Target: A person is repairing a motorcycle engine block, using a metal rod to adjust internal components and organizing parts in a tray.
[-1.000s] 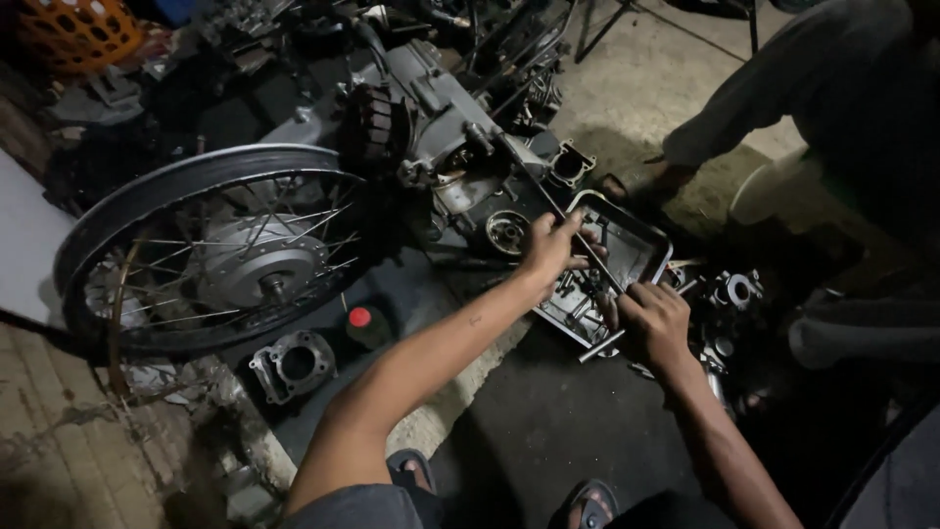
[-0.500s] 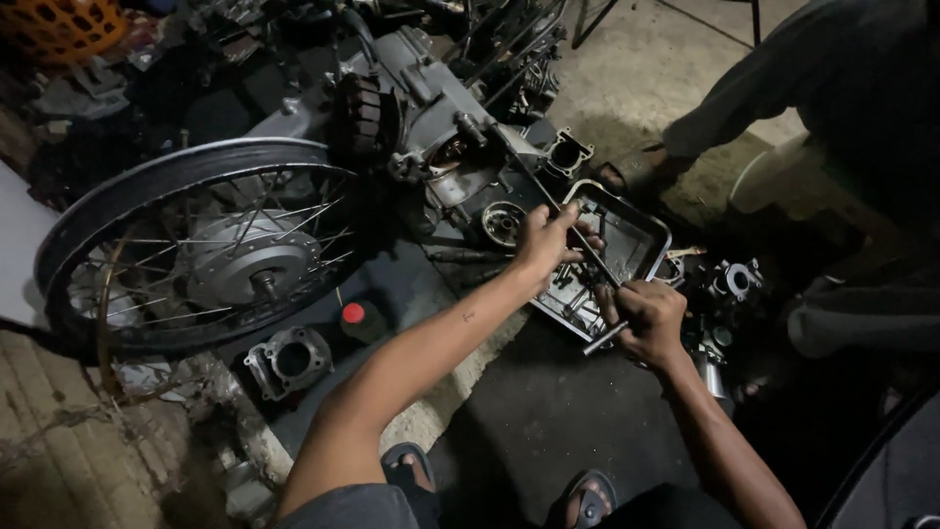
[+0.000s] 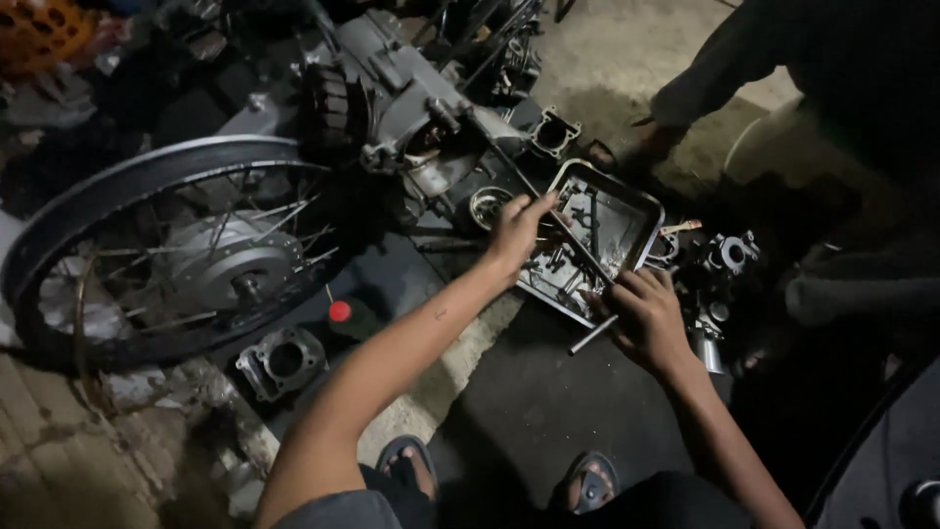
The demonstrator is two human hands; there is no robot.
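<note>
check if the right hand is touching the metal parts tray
Touching. The head view shows the right hand at the near rim of the metal parts tray, fingers curled onto its edge with no gap visible.

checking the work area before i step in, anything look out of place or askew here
The metal tray of small parts sits tilted, propped against engine parts. A metal rod sticks out past its lower edge by the right hand. A loose cylinder block lies on the ground near the spoked wheel.
</note>
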